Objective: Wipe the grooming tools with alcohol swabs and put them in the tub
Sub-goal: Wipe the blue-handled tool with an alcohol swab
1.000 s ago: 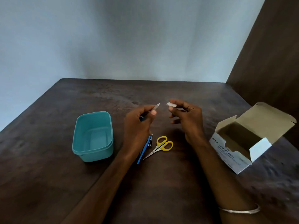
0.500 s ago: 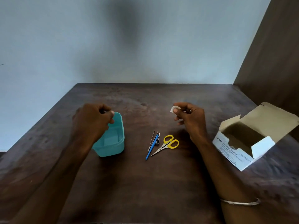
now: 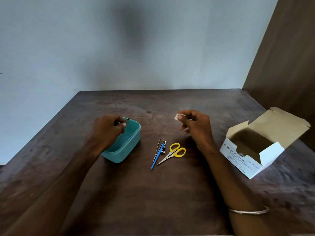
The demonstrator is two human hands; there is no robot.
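My left hand (image 3: pixel 106 129) hovers over the teal tub (image 3: pixel 131 145) and pinches a thin metal tool (image 3: pixel 126 120) whose dark tip pokes out above the tub's far rim. A folded white alcohol swab (image 3: pixel 177 116) is held between the thumb and fingers of my right hand (image 3: pixel 196 126), right of the tub and above the table. On the table between my arms lie yellow-handled scissors (image 3: pixel 173 152), a blue-handled tool (image 3: pixel 157 156), a nail clipper (image 3: pixel 163 148) and slim tweezers (image 3: pixel 157 149).
An open white box of alcohol swabs (image 3: pixel 242 159) stands at the right with its flap up. A dark wooden panel (image 3: pixel 286 57) rises behind it. The dark wooden table (image 3: pixel 153 193) meets a pale wall at the back.
My left hand carried the thin tool from the middle of the table leftward to above the tub. My right hand stayed put with the swab.
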